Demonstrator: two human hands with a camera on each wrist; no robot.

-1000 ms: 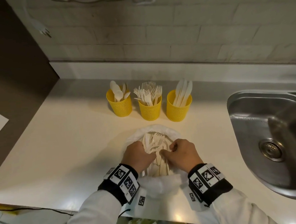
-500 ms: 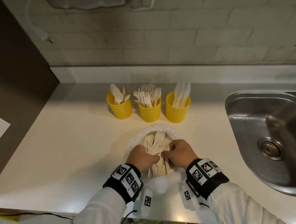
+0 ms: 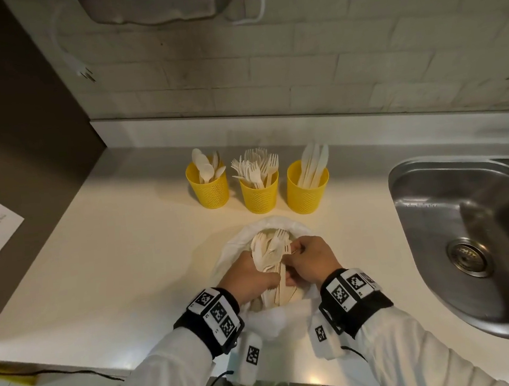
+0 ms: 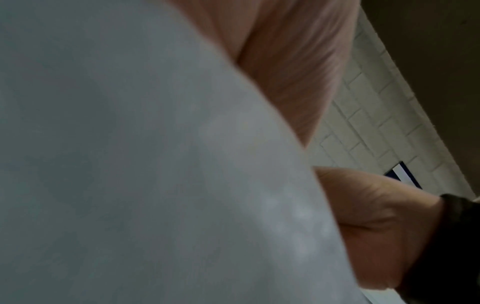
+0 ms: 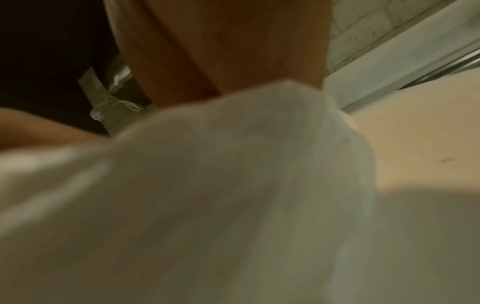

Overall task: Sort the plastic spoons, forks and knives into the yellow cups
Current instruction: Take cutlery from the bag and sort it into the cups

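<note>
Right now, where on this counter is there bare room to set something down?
Bare counter runs left of the yellow cups and plate, and between plate and sink. It is crowded at the plate, where the left hand and right hand work the cutlery pile.

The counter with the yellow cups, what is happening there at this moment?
A person is sorting plastic cutlery. Three yellow cups stand in a row: the left cup holds spoons, the middle cup forks, the right cup knives. In front of them, both hands work in a mixed pile of cutlery lying on a white plate. The left hand and the right hand each hold pieces from the pile. A steel sink is to the right.
</note>
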